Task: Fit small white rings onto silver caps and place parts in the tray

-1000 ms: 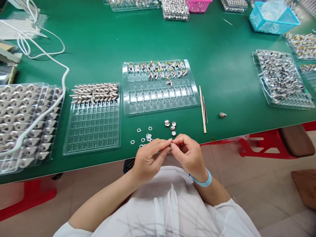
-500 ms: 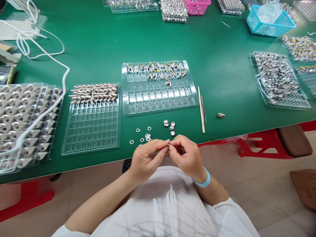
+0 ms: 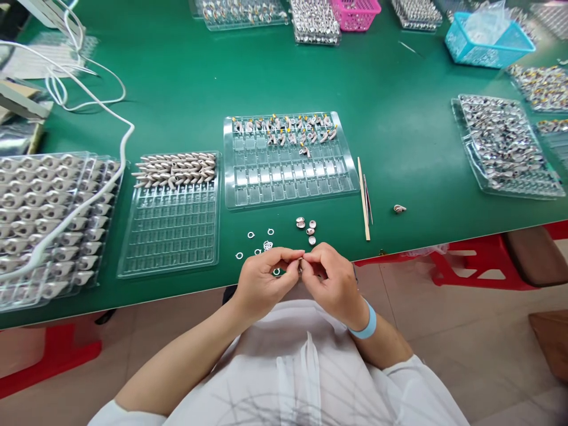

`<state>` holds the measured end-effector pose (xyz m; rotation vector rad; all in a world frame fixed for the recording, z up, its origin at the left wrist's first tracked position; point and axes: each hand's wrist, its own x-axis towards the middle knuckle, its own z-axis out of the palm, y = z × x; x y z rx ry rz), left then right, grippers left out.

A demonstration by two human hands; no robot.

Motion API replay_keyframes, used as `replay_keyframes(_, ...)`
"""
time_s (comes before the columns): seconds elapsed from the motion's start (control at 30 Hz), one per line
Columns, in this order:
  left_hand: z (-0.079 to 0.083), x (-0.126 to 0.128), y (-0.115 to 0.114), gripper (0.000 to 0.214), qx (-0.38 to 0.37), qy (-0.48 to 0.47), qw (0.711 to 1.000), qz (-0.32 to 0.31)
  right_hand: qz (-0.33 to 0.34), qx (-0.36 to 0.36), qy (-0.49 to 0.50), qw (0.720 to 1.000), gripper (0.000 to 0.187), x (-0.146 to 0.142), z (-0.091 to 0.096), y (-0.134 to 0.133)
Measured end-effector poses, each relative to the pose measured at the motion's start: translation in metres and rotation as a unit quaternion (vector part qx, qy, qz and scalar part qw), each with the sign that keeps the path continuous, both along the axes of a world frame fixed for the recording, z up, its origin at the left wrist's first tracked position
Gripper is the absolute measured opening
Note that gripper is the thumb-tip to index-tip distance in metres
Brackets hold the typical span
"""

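Observation:
My left hand [image 3: 265, 278] and my right hand [image 3: 331, 277] meet at the near edge of the green table [image 3: 186, 83], fingertips pinched together on a tiny part [image 3: 300, 265] that is mostly hidden. Just beyond them lie several small white rings [image 3: 266, 244] and a few small round caps [image 3: 307, 227]. Further back sits a clear tray [image 3: 290, 177] with small grey pieces in its top rows. A second clear tray [image 3: 173, 225] to its left holds rows of pointed grey pieces at its far end.
A wooden stick and tweezers [image 3: 364, 195] lie right of the middle tray, with one loose piece [image 3: 400, 208] beyond. A full tray [image 3: 48, 219] crossed by a white cable [image 3: 102, 183] sits left. More trays [image 3: 506, 148], a blue basket [image 3: 488, 41] and a pink basket [image 3: 357, 13] stand farther off.
Both hands stay pinched together at the table edge; the fingers have shifted slightly around the small part. The view has tilted a little.

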<state>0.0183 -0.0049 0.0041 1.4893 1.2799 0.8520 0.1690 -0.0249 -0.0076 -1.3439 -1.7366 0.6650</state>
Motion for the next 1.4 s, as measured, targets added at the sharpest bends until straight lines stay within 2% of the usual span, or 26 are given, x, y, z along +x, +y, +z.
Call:
replay_keyframes(0.13,0.002,0.002,0.001,0.014,-0.006,-0.001,1.0,0.018,0.011,0.008,-0.002,1.0,0.009,0.002,0.004,-0.001)
replay_keyframes(0.23,0.003,0.003,0.005,0.014,-0.09,-0.083,0.992,0.037,0.021,-0.005,0.031,0.999,0.017,0.009,0.011,-0.002)
replay_keyframes(0.4,0.003,0.003,0.012,0.013,-0.227,-0.264,0.936,0.051,0.003,-0.022,0.068,0.997,0.027,0.023,0.016,-0.007)
replay_keyframes(0.5,0.004,0.004,0.014,0.013,-0.275,-0.308,0.908,0.062,0.015,0.002,0.085,0.996,0.025,0.02,0.011,-0.011)
replay_keyframes(0.57,0.005,0.006,0.014,0.014,-0.292,-0.314,0.9,0.075,0.025,0.036,0.075,0.996,0.029,0.015,0.007,-0.013)
replay_keyframes(0.73,0.01,0.011,0.012,0.016,-0.289,-0.309,0.902,0.088,0.01,0.113,0.008,0.994,0.037,0.005,-0.004,-0.013)
replay_keyframes(0.97,0.004,0.01,0.007,0.015,-0.248,-0.289,0.922,0.065,-0.003,0.114,0.001,0.994,0.033,0.002,-0.007,-0.014)
replay_keyframes(1.2,0.001,0.01,0.001,0.015,-0.192,-0.244,0.949,0.063,-0.013,0.004,0.135,0.991,0.018,0.004,-0.001,-0.013)
replay_keyframes(1.4,0.003,0.013,-0.001,0.013,-0.149,-0.221,0.962,0.067,-0.03,-0.116,0.266,0.957,0.013,0.004,-0.001,-0.016)
